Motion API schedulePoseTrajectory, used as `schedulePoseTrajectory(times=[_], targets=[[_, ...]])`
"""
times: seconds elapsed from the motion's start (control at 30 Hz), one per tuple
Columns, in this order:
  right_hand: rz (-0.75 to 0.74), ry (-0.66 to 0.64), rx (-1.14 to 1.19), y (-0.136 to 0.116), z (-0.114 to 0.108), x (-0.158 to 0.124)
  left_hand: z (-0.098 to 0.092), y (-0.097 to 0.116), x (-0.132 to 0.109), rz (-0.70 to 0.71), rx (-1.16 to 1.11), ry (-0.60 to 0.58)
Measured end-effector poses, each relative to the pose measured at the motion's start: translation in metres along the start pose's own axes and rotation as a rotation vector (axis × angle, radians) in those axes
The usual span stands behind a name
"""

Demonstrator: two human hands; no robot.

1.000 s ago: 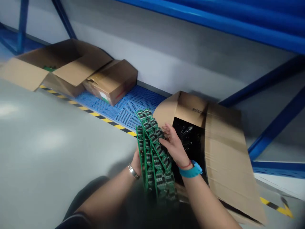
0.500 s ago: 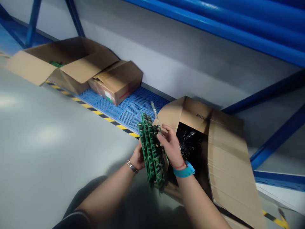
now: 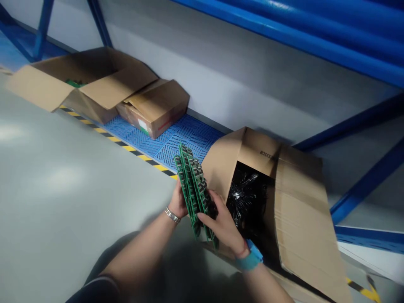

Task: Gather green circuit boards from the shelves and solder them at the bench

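A stack of several green circuit boards (image 3: 194, 191), thick with dark components, is held tilted on edge in front of me. My left hand (image 3: 179, 202), with a metal watch at the wrist, grips the stack from its left side; most of its fingers are hidden behind the boards. On the near right side, my right hand (image 3: 222, 219) has its thumb on the boards' edges and its fingers against the outer board. A blue band circles that wrist. Just right of the stack, an open cardboard box (image 3: 243, 145) contains crinkled black plastic (image 3: 241, 193).
Another open box (image 3: 126, 86) at upper left has green boards (image 3: 74, 83) inside. Beside it sits a smaller carton (image 3: 168, 105) on blue grid matting (image 3: 176, 147). Yellow-black tape (image 3: 142, 157) edges the mat. Blue rack beams (image 3: 284, 38) cross above and at right.
My right hand has come down from the stack's upper right to its lower right side. A board standing apart at the upper right now lies against the others. The stack has shifted slightly left.
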State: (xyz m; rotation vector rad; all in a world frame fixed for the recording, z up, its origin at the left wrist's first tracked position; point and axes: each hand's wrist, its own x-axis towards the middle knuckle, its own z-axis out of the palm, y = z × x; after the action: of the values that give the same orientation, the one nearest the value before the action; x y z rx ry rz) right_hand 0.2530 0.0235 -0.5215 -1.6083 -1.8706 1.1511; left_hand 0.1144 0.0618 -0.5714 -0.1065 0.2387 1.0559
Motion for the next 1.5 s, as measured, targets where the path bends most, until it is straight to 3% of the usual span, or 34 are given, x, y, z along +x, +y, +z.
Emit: schedulePoseTrajectory(times=[0.17,0.3,0.47,0.67,0.87,1.03,1.13,1.27,1.5], targets=[[0.102,-0.109,0.322,-0.013,-0.03,0.005,0.002,0.006,-0.003,0.025,-0.033,-0.056],[0.148,-0.049,0.462,-0.021,-0.042,0.011,0.008,0.008,-0.004,0.091,-0.039,-0.13],[0.068,0.147,0.286,-0.021,-0.018,0.031,0.006,0.001,-0.003,0.115,0.035,-0.015],[0.027,0.129,0.264,-0.026,0.009,0.039,-0.003,-0.011,0.0,0.034,0.104,0.076],[0.072,0.046,0.405,-0.021,0.007,0.04,0.0,-0.013,0.0,0.054,0.143,0.087],[0.062,0.05,0.536,-0.009,0.006,0.042,0.01,-0.004,0.003,0.012,0.007,0.022],[0.059,0.038,0.491,-0.012,0.009,0.039,0.011,0.0,0.005,0.008,-0.034,-0.003],[0.066,0.052,0.31,-0.022,0.016,0.035,0.005,-0.003,0.005,0.057,0.018,0.131],[0.023,-0.019,0.427,-0.02,0.011,0.039,0.009,-0.008,0.001,0.103,0.145,0.261]])
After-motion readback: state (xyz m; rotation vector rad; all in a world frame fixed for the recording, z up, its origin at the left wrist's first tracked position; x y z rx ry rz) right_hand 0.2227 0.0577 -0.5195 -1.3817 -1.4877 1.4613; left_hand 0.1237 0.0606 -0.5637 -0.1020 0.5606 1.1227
